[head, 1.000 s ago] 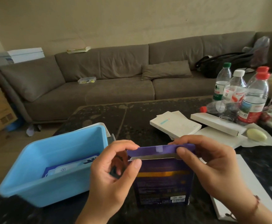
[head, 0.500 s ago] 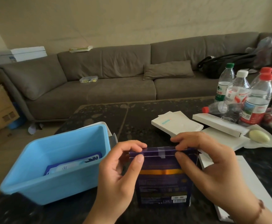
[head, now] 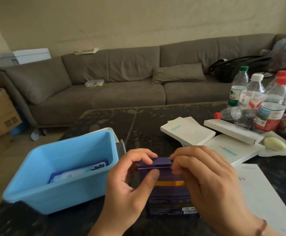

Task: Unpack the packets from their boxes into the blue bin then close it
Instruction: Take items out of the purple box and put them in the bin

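Observation:
A dark purple box (head: 169, 193) with a gold band stands upright on the dark table in front of me. My left hand (head: 130, 183) pinches its top flap from the left, thumb on the front face. My right hand (head: 207, 181) grips the top right corner and covers the box's right side. The flap lies pressed down flat. The open blue bin (head: 36, 198) sits to the left of the box, with a blue and white packet (head: 81, 171) lying flat at its bottom. A white lid (head: 116, 135) pokes out behind the bin.
Several white flat boxes (head: 188, 132) and sheets lie on the table at the right, one near my right wrist (head: 268, 198). Water bottles (head: 273, 104) stand at the far right, beside a pale oval object (head: 275, 143). A grey sofa (head: 121, 86) runs behind the table.
The purple box's top flap, lifted one second ago, has been pressed down. Both hands have closed in toward the middle of the flap. The bin has not moved.

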A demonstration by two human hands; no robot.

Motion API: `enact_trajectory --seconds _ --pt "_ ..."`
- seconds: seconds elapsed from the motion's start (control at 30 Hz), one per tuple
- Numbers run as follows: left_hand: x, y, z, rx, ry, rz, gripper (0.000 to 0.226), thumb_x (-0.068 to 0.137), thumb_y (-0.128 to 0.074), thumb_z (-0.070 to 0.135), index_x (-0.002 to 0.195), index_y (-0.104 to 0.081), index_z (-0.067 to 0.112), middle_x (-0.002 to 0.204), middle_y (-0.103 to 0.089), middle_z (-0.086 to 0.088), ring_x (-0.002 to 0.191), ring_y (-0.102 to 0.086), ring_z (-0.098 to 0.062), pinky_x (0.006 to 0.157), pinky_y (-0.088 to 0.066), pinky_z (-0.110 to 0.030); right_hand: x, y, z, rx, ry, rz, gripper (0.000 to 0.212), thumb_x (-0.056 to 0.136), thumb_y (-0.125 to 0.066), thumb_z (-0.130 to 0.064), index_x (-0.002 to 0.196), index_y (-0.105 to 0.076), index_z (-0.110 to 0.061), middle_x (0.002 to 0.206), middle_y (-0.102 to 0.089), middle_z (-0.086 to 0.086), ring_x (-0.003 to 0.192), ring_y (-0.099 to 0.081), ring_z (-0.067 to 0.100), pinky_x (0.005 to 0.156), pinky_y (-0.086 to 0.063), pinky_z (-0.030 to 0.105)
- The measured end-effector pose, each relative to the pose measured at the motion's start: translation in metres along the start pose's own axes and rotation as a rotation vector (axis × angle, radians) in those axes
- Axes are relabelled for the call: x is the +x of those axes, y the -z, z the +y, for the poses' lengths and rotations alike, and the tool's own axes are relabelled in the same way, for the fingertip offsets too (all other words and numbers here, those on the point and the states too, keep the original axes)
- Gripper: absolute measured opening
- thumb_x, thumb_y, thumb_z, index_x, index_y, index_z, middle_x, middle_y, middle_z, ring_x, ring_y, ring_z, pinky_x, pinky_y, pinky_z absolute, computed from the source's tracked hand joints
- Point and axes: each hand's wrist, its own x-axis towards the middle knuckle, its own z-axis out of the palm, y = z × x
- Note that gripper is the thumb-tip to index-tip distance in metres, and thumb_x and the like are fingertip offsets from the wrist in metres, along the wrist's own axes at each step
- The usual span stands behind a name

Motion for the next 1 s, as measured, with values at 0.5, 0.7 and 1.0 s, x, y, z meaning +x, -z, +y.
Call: enact_trajectory --seconds 0.5,0.7,1.0 --pt "-0.001 -0.003 0.000 -0.092 0.069 -0.013 0.020 0.079 -0.075 0.048 0.083 -0.058 0.038 0.104 -0.070 0.000 0.098 -0.068 -0.028 0.072 -0.058 -0.030 -0.005 0.012 -0.003 0.100 -0.013 -0.008 0.019 0.085 -0.067 -0.032 0.083 -0.071 -0.013 0.098 -0.070 -0.004 0.085 -0.065 0.017 0.070 -0.050 0.034" --pt "-0.005 0.007 0.007 -0.081 -0.017 -0.097 0.016 0.077 -0.072 0.023 0.081 -0.057 0.029 0.098 -0.069 0.001 0.090 -0.067 -0.025 0.073 -0.053 -0.029 0.012 0.027 -0.013 -0.111 -0.025 -0.296 0.034 0.087 -0.048 -0.049 0.109 -0.072 -0.037 0.097 -0.069 -0.022 0.075 -0.068 0.006 0.048 -0.055 0.028" --pt "-0.017 -0.002 0.012 0.153 -0.375 0.246 0.028 0.090 -0.051 0.063 0.098 -0.058 0.037 0.125 -0.058 0.007 0.104 -0.061 -0.022 0.082 -0.049 -0.035 0.020 0.045 -0.031 -0.200 -0.063 -0.355 0.041 0.048 -0.074 -0.035 0.088 -0.065 -0.042 0.071 -0.062 -0.026 0.059 -0.062 0.006 0.048 -0.049 0.020"
